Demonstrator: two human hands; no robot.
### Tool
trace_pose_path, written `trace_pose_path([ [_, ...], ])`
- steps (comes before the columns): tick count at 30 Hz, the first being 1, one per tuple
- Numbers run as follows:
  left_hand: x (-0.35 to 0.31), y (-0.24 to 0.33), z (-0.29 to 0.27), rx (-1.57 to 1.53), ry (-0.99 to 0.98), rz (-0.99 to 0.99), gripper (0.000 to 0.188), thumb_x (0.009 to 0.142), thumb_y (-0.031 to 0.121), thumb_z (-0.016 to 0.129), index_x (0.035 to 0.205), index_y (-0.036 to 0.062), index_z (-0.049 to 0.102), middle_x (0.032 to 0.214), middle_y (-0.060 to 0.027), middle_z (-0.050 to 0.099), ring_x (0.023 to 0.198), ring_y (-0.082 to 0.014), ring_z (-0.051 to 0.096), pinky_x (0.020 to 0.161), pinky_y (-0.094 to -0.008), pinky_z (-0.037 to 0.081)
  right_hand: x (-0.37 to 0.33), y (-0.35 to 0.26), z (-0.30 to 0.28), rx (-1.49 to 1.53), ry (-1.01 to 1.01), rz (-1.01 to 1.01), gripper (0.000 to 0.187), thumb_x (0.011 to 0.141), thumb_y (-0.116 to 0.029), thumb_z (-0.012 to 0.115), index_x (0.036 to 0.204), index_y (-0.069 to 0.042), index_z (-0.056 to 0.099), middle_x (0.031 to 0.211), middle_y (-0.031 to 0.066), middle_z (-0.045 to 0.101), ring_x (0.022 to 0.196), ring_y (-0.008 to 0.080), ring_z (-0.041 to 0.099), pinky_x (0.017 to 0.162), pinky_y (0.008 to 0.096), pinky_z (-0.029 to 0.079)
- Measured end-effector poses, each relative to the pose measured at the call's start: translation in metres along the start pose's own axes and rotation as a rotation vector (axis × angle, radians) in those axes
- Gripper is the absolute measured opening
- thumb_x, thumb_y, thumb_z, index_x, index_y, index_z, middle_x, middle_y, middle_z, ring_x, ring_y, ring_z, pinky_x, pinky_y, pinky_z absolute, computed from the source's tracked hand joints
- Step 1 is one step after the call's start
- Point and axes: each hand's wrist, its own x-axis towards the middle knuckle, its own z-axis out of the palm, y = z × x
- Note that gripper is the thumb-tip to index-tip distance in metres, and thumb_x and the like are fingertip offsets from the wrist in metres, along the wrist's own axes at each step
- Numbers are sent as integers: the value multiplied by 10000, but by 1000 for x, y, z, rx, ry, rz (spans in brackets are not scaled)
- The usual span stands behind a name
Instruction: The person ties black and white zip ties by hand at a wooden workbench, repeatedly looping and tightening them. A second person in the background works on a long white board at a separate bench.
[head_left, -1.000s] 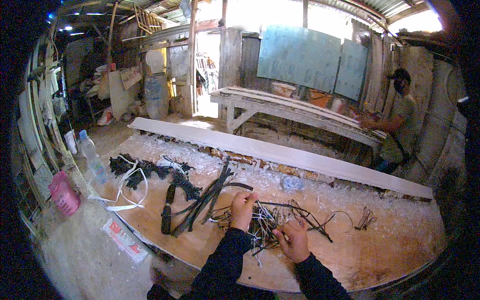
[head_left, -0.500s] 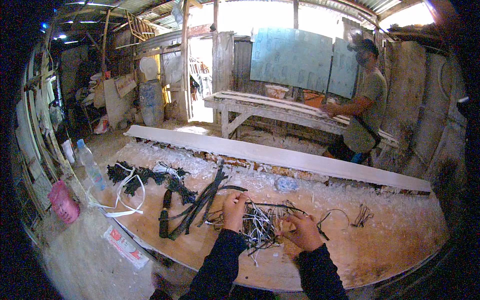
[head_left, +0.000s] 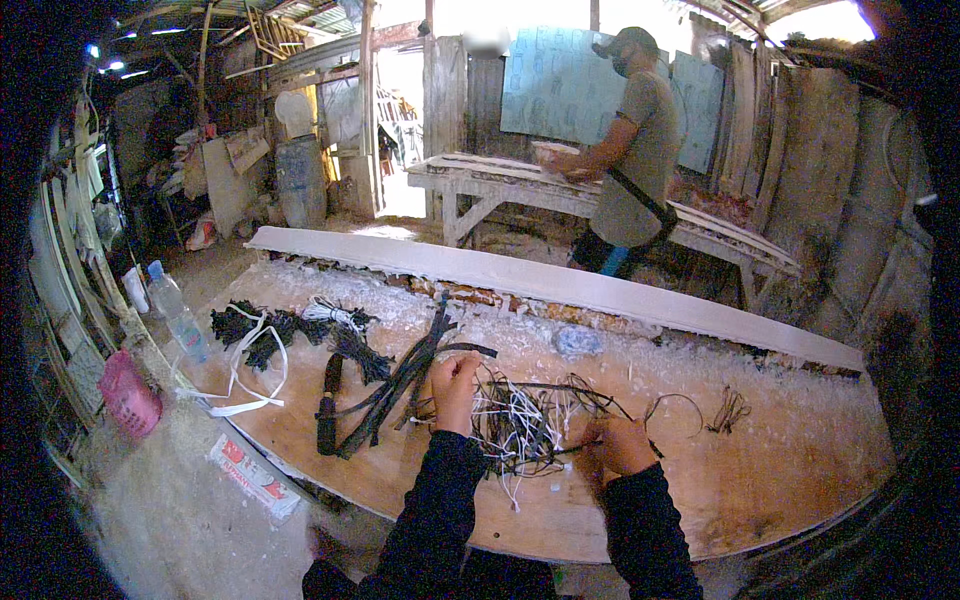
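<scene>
On the wooden worktop (head_left: 760,490), a tangle of thin black and white strips (head_left: 520,425) lies between the left hand (head_left: 455,385) and the right hand (head_left: 620,445). Left of it lie long black flat strips (head_left: 400,385); further left, bundles of black cord (head_left: 270,325). A long pale plank (head_left: 560,285) runs behind them.

From my feed, the pale tan wooden workboard (head_left: 760,490) is my landmark. At its middle lies a tangled heap of black and white cords (head_left: 525,425). Left of that I see flat black straps (head_left: 400,385), then a white ribbon loop (head_left: 245,375) among black tufted bundles (head_left: 270,325). Off the board's left end sits a pink plastic basket (head_left: 128,393); below its left edge lies a red-and-white printed packet (head_left: 252,477). My sleeves are black.
</scene>
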Motion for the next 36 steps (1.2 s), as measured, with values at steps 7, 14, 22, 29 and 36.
trace_pose_path([
  [7, 4, -6, 0, 95, 19, 120, 182, 779, 187, 614, 710, 20, 591, 645, 50, 488, 610, -51, 397, 562, -217, 313, 10, 24, 17, -106, -13, -13, 91, 654, -141, 630, 743, -152, 646, 804, 71, 625, 806, 267, 591, 725, 430, 421],
  [14, 14, -22, -2, 361, 84, 325, 208, 776, 194, 611, 868, 9, 605, 802, -55, 566, 711, -126, 501, 657, -252, 404, 16, 28, 20, -50, 133, 70, 98, 698, -114, 596, 789, -113, 558, 772, 65, 618, 781, 284, 584, 781, 454, 384],
  [22, -22, 2, 19, 303, -706, 269, 332, 786, 227, 611, 1054, 35, 570, 995, -77, 578, 802, -134, 551, 699, -264, 448, 17, 13, 22, -59, 529, -6, 138, 732, -40, 555, 833, -109, 490, 766, 30, 592, 799, 253, 558, 922, 447, 251],
  [29, -37, 3, 27, 338, -981, -177, 290, 822, 180, 571, 1079, 47, 567, 1023, -35, 598, 911, -142, 551, 794, -257, 429, 18, 9, 26, 1, 559, -25, 138, 746, -52, 573, 856, -103, 505, 773, 20, 587, 786, 213, 564, 942, 432, 229],
  [36, -28, -3, 27, 306, -604, 268, 177, 808, 122, 569, 943, 17, 616, 868, -49, 626, 750, -99, 558, 666, -227, 436, 16, 9, 22, 182, 558, -58, 185, 752, -89, 598, 927, -94, 541, 782, 60, 616, 740, 223, 587, 889, 397, 281],
])
